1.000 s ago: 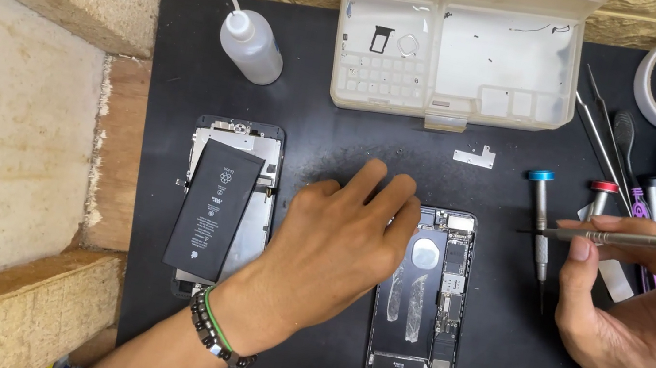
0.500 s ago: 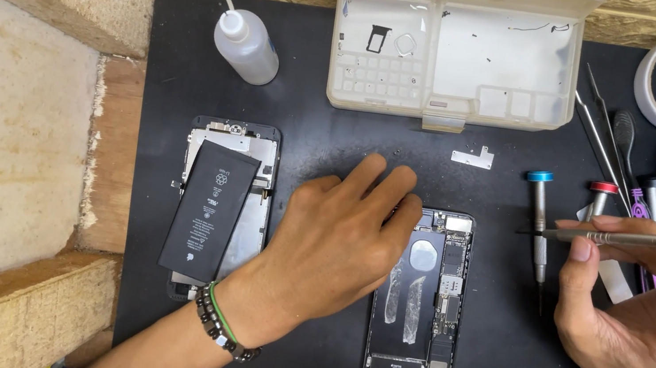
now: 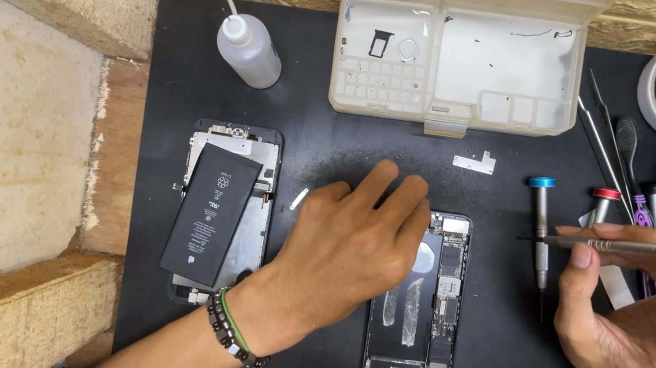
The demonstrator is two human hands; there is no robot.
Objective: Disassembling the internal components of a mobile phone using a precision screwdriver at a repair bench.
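Two phones on your black mat (image 3: 192, 34): your left hand (image 3: 348, 246) lies flat, fingers spread, on the opened phone (image 3: 423, 309); your right hand (image 3: 644, 330) pinches a green-capped screwdriver (image 3: 618, 246) just right of it

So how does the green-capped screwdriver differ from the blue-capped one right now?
The green-capped screwdriver is held in the right hand, lying nearly level with its tip pointing left. The blue-capped screwdriver lies untouched on the black mat, pointing towards the person. Both have slim silver shafts.
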